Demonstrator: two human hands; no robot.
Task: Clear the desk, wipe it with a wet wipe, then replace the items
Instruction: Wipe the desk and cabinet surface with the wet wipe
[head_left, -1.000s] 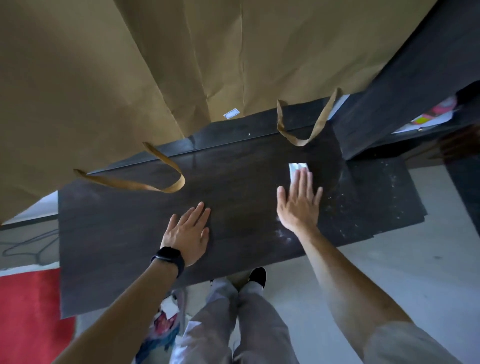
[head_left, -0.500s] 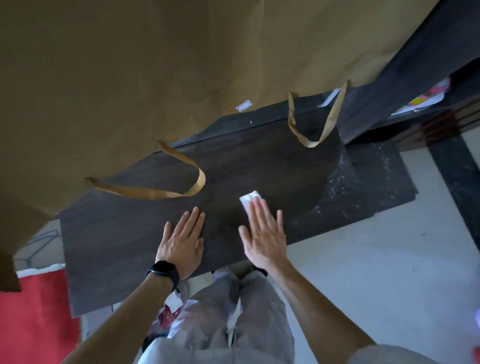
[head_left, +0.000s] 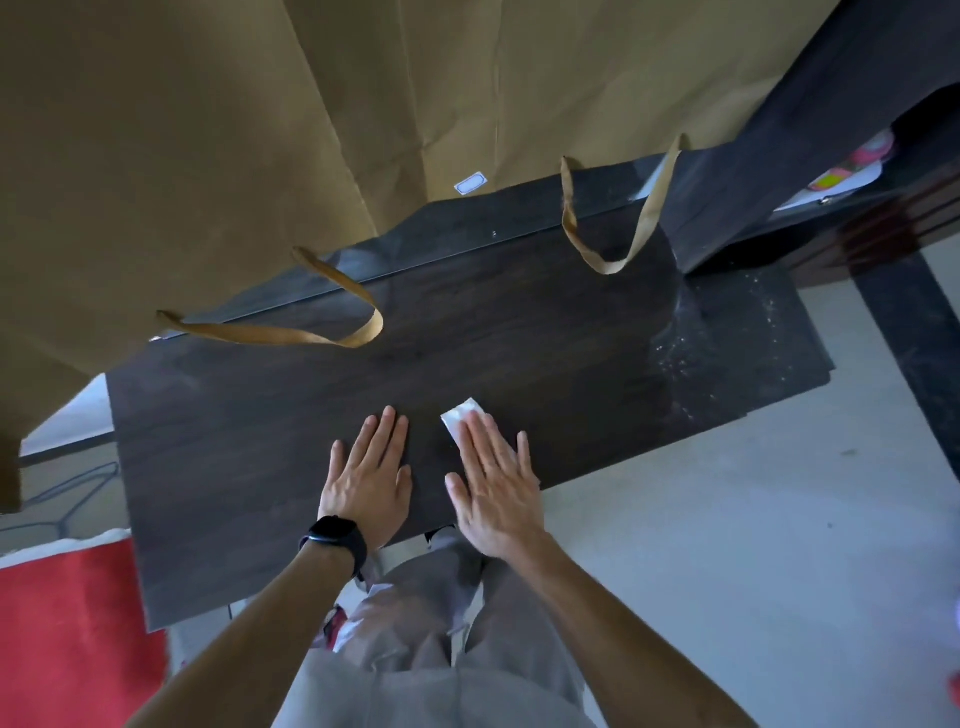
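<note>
Pressing one white wipe (head_left: 464, 417) flat under the open right hand (head_left: 496, 488), left hand (head_left: 370, 475) open beside it, both on the dark desk (head_left: 519, 332)

I see a dark brown wood-grain surface (head_left: 519, 338), speckled with pale dust toward its right edge. The wipe (head_left: 460, 418) near the front edge is white. Tan paper bags (head_left: 208, 130) with tan handles hang over the back edge. My watch (head_left: 332, 538) is black, my trousers (head_left: 426, 623) grey.
</note>
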